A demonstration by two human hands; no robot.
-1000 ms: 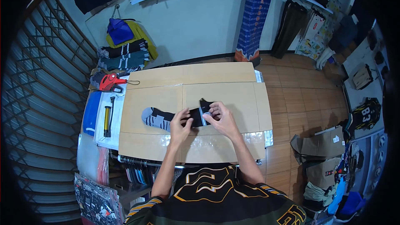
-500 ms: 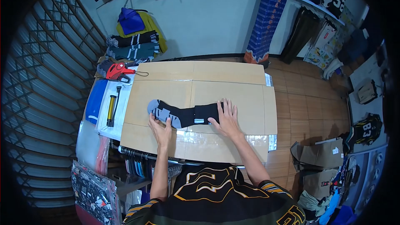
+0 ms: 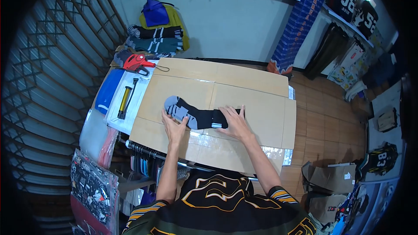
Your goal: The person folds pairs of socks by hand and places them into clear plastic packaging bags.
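Observation:
A black sock with a grey toe and heel and small white stripes lies flat on a cardboard sheet, toe to the left. At its foot end is my left hand, thumb and fingers spread and touching the lower edge near the toe and heel. Across the leg part rests my right hand, its fingers stretched out over the fabric. That hand covers part of the cuff end.
Left of the cardboard are a red tape dispenser and a yellow-and-black hand pump. Folded clothes are stacked behind. Clear-bagged garments stand at lower left. Opened cardboard boxes sit on the floor at right.
The camera view has turned and shifted. My right hand has slid along the sock toward the foot, and its fingers lie closer together. My left hand stays at the foot end.

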